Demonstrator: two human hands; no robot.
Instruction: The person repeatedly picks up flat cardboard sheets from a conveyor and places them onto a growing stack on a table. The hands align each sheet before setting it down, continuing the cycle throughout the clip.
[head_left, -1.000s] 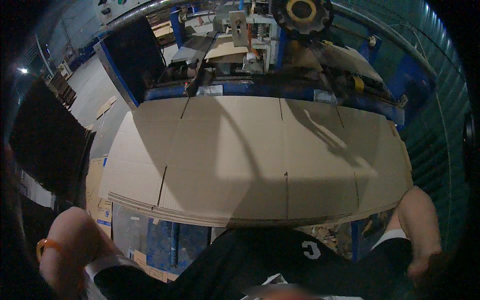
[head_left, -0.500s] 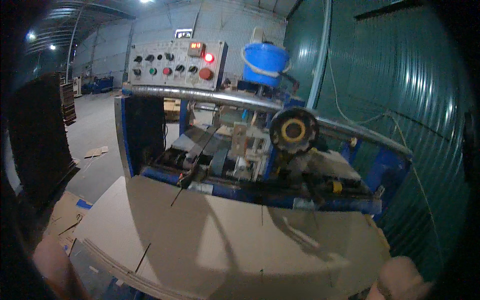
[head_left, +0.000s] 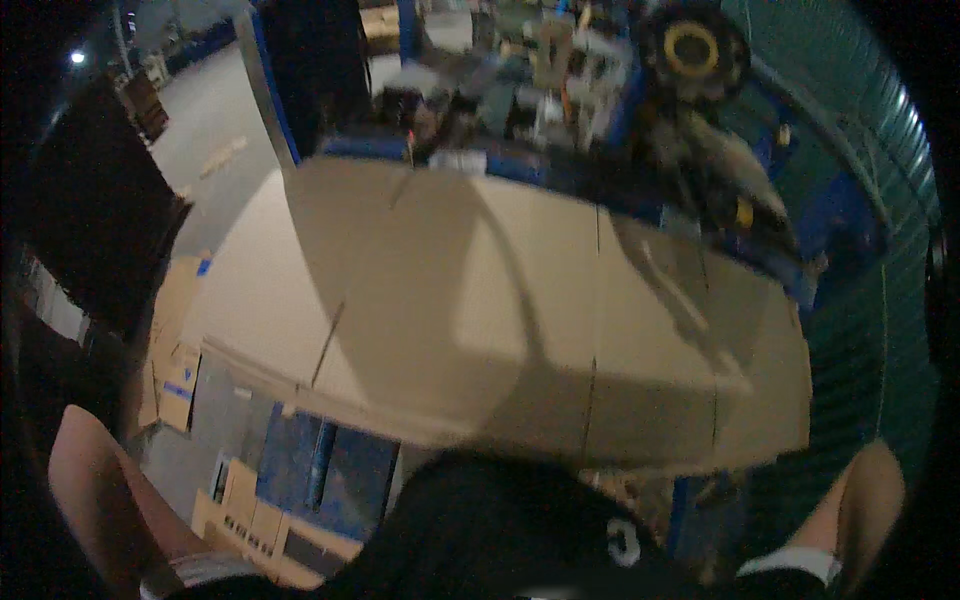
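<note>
Neither of my hands shows. My bare left arm (head_left: 98, 490) and bare right arm (head_left: 868, 500) are bent at the picture's lower sides, elbows outward, with pale sleeve edges near my dark shirt (head_left: 490, 530). Between and beyond them lies a stack of large brown cardboard sheets (head_left: 400, 250), its far edge against a blue machine (head_left: 590, 185). Dark slots or creases run across the top sheet, and shadows fall over it. Both arms appear apart from the cardboard. What my hands hold or touch is hidden.
A black handwheel with a yellow ring (head_left: 692, 52) stands on the machine, at the far right. Cut cardboard pieces (head_left: 172, 385) lie on the floor at left, near a tall dark stack (head_left: 100, 200). A green corrugated wall (head_left: 880, 130) bounds the right side.
My view has tilted down, so the control panel and blue bucket have left the picture. The cardboard sits higher in it, and more of my arms and my shirt show.
</note>
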